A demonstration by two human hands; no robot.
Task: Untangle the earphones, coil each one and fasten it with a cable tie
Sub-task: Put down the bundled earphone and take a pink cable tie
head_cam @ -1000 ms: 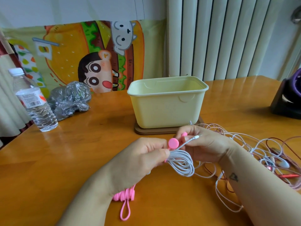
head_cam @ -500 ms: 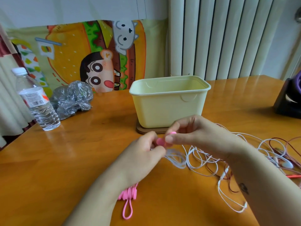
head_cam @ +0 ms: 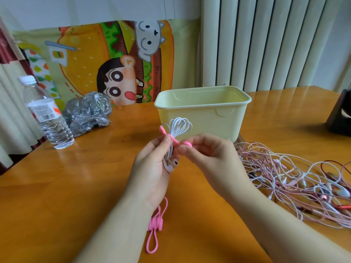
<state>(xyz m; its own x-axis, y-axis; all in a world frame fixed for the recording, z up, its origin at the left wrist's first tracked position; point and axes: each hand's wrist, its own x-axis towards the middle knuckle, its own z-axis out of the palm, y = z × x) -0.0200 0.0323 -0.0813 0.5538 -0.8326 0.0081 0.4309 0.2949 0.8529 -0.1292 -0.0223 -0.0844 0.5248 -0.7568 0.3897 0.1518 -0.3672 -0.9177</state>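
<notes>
I see the wooden worktop (head_cam: pixel 66 196) under both hands, the cream plastic tub (head_cam: pixel 201 118) just beyond the fingers, and the tangle of pink and white earphones (head_cam: pixel 296 179) to their right. The left hand (head_cam: pixel 153 168) has its fingers curled round the coiled white earphone (head_cam: pixel 179 128) — loops up, earbuds in the palm. The right hand (head_cam: pixel 210 158) pinches one end of the pink cable tie (head_cam: pixel 164 132) that crosses the coil. Spare pink cable ties (head_cam: pixel 155 223) lie below the left wrist.
</notes>
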